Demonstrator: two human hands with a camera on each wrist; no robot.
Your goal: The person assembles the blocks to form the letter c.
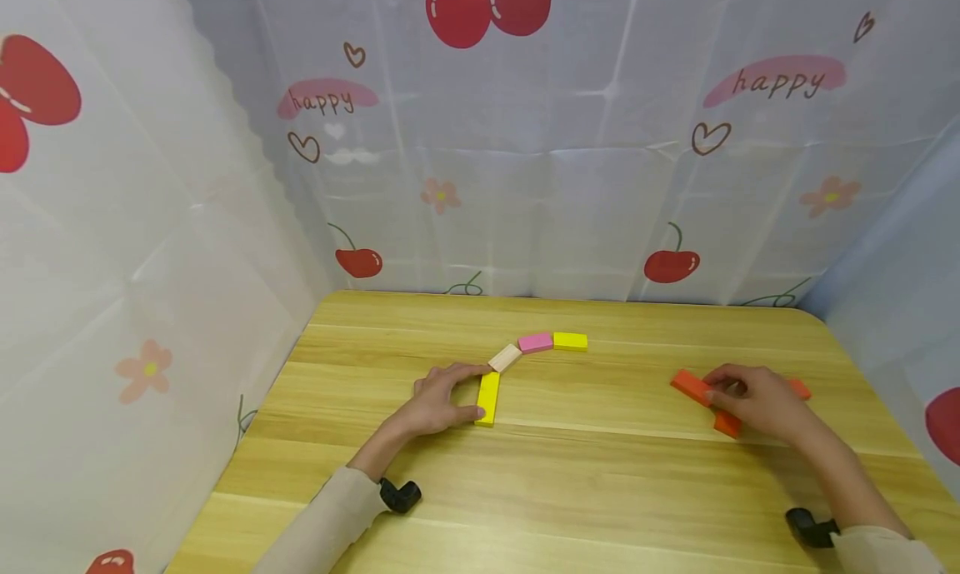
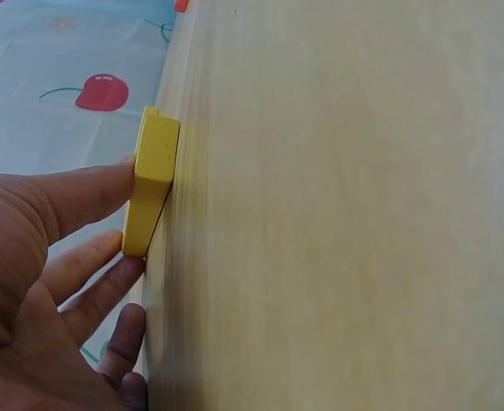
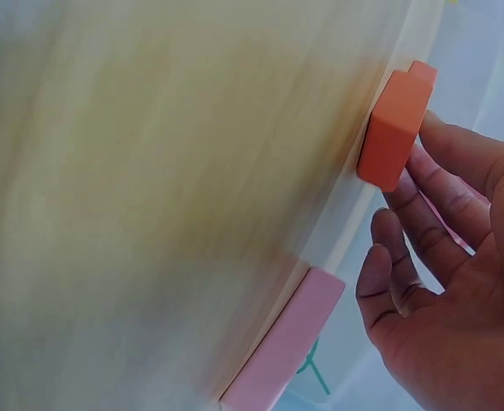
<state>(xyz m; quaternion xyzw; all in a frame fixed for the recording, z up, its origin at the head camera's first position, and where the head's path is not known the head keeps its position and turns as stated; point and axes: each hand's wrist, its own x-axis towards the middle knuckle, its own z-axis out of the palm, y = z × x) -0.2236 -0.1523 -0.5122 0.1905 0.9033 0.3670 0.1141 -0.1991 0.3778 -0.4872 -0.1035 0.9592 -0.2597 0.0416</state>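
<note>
My left hand [image 1: 437, 403] holds a yellow block [image 1: 488, 397] lengthwise on the table, thumb at its near end and index finger at the far end. That block continues a curved row with a pale wood block [image 1: 505, 358], a pink block [image 1: 535, 343] and another yellow block [image 1: 571, 342]. Over at the right, my right hand [image 1: 761, 399] pinches the end of an orange block [image 1: 688, 386] between thumb and fingers. A second orange block [image 1: 727, 425] lies under that hand, partly hidden. In the right wrist view a pinkish block [image 3: 281, 342] lies near the fingers.
Another orange block [image 1: 801, 389] shows behind the right hand. The wooden table [image 1: 585, 491] ends at the back against a printed curtain [image 1: 525, 224], and more curtain hangs at both sides. Dark wrist cameras sit on both wrists.
</note>
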